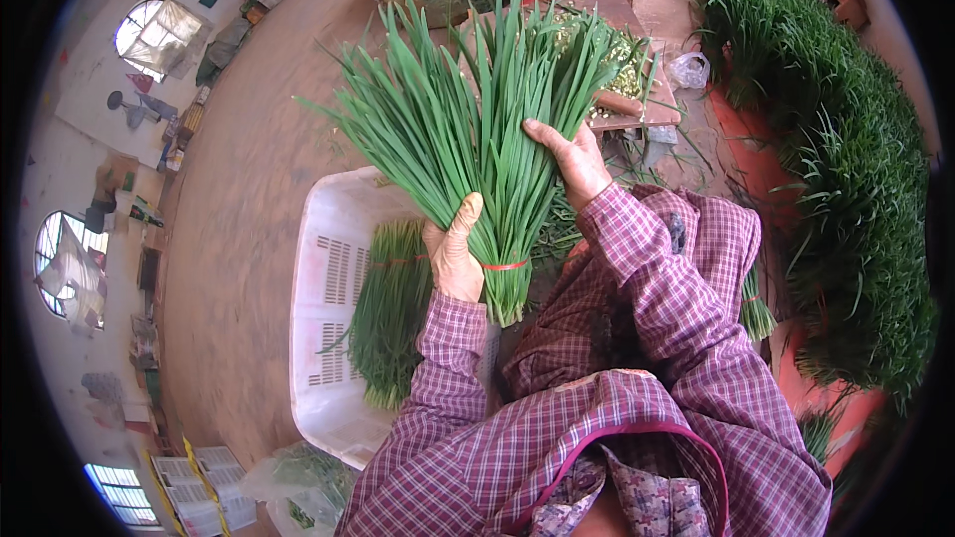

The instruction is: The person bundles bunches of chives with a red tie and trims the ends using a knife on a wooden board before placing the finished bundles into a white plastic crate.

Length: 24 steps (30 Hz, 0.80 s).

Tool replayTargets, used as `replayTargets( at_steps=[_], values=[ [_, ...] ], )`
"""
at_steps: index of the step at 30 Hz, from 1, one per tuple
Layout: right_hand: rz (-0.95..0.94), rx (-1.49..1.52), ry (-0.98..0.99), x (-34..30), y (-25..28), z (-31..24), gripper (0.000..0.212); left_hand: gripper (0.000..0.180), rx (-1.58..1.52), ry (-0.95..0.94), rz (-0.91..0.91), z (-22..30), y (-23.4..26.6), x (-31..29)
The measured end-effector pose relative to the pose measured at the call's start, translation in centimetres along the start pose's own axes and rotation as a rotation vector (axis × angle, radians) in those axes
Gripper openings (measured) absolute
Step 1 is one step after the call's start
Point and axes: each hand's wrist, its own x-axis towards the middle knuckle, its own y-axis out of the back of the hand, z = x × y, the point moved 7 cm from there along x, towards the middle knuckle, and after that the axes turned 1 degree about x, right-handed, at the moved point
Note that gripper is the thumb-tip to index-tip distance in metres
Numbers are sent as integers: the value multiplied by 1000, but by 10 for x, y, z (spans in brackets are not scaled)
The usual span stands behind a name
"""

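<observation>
A bunch of garlic chives is held up in front of me, its long green leaves fanned out toward the far side. A red band circles the stems near their cut ends. My left hand is closed around the bunch's left side just above the band, thumb lying on the leaves. Higher up on the right, my right hand grips the edge of the leaves, its thumb on top; its other fingers are hidden behind. Below and left, a white plastic crate holds more banded chives.
A low board beyond the bunch carries pale trimmings. Along the right, a big heap of loose chives lies on a red sheet. A clear plastic bag sits at the crate's near side; bare floor stretches left.
</observation>
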Motion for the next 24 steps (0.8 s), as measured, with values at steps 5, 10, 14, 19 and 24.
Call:
replayTargets(
  at_steps=[5, 10, 14, 19, 24],
  values=[
    [105, -503, 176, 20, 36, -71, 74, 44, 33, -80, 60, 6, 7, -3],
    [253, -837, 988, -39, -25, -174, 44, 41, -11, -106, 64, 0, 12, -4],
    [-87, -1126, 994, -60, -94, -160, 12, 44, 67, -140, 64, 1, 3, -6],
    [-75, -1392, 864, -19, -80, -122, 19, 43, 118, -145, 44, 3, -9, -13],
    [-103, -1396, 712, -15, -77, -116, 25, 39, 81, -143, 44, -1, -9, -15]
  ],
)
